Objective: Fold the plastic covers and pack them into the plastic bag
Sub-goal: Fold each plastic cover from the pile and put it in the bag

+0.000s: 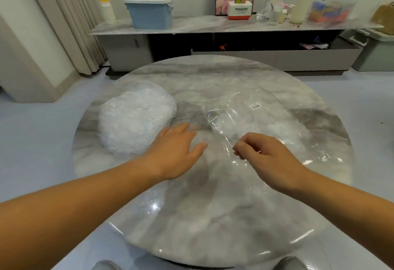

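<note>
A white heap of crumpled plastic covers (134,118) lies on the left of the round marble table (213,216). To the right lies a clear plastic bag (260,120) with a small barcode label; some white covers show inside it. My left hand (177,150) hovers over the table with fingers spread, just right of the heap and apart from it. My right hand (262,154) pinches the near edge of the clear bag between thumb and fingers.
Behind the table runs a long low cabinet (213,26) carrying a blue bin (151,11), stacked cups, a red-and-white box and other clutter. Curtains hang at the far left. Grey floor surrounds the table; my shoes show at the bottom.
</note>
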The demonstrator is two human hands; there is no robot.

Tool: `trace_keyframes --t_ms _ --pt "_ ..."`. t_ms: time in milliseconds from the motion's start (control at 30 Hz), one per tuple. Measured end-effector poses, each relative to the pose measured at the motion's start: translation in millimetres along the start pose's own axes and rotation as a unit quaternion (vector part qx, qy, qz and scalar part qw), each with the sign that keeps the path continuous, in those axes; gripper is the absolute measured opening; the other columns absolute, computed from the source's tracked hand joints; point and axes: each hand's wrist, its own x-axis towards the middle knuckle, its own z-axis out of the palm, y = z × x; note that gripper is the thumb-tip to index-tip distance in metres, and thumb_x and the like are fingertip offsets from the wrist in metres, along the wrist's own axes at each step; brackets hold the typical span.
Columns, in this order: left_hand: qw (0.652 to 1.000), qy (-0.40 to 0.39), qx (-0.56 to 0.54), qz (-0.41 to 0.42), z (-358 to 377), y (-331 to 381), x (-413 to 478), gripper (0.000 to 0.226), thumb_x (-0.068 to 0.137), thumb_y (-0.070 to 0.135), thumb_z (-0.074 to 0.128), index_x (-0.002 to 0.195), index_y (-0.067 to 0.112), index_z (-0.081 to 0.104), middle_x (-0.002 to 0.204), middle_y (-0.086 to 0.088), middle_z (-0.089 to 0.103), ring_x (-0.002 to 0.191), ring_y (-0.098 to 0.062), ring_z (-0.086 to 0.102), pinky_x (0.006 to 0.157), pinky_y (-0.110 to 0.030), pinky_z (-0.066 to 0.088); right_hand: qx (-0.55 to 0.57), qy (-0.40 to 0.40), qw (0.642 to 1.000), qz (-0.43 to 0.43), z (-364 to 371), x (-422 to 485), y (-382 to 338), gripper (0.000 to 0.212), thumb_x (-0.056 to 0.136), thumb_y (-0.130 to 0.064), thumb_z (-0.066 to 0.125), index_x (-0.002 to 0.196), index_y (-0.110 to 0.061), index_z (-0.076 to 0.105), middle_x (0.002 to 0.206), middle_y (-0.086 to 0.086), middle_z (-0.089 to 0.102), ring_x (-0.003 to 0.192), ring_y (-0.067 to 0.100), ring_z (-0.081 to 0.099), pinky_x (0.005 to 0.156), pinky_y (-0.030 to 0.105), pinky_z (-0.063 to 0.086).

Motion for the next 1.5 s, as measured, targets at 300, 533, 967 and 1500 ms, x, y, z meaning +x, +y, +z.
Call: trace_keyframes --t_ms 300,533,967,1500 --pt "0.988 -0.036 0.032 -0.147 -11.5 -101.1 -17.4 0.068 0.103 0.061 0.016 0.15 0.021 0.044 0.169 -0.008 -0.007 0.155 -0.022 -0.011 0.126 -0.042 -0.006 -0.091 -0.136 0.983 -0.078 75.8 47.3 -28.0 0.021 0.101 -0.042 0.05 0.098 -0.032 0.069 0.104 -0.016 0.066 0.098 -0.01 0.056 0.082 0.014 0.042" --pt "0.989 -0.04 0.04 -0.138 -6.5 -124.3 -14.2 0.07 0.102 0.063 0.014 0.154 0.021 0.037 0.169 -0.003 -0.008 0.155 -0.017 -0.014 0.124 -0.043 -0.005 -0.113 -0.157 0.976 -0.097 97.4 54.8 -33.7 0.021 0.101 -0.043 0.049 0.097 -0.033 0.067 0.103 -0.016 0.064 0.099 -0.008 0.055 0.08 0.01 0.042" --pt "0.985 -0.016 0.058 -0.16 -4.1 -127.2 -5.7 0.072 0.102 0.064 0.016 0.152 0.017 0.037 0.17 -0.002 -0.001 0.154 -0.02 -0.005 0.122 -0.044 0.003 -0.092 -0.146 0.981 -0.089 76.4 42.4 -21.9 0.022 0.101 -0.044 0.049 0.098 -0.033 0.069 0.105 -0.014 0.066 0.102 -0.003 0.058 0.089 0.02 0.048" --pt "0.989 0.0 0.094 -0.117 -0.7 -127.3 -5.8 0.071 0.101 0.063 0.015 0.147 0.018 0.045 0.165 0.001 0.02 0.152 -0.017 0.008 0.119 -0.042 0.009 -0.087 -0.137 0.983 -0.082 61.3 36.3 -5.9 0.022 0.101 -0.046 0.049 0.1 -0.036 0.068 0.106 -0.016 0.066 0.1 -0.005 0.058 0.086 0.016 0.046"
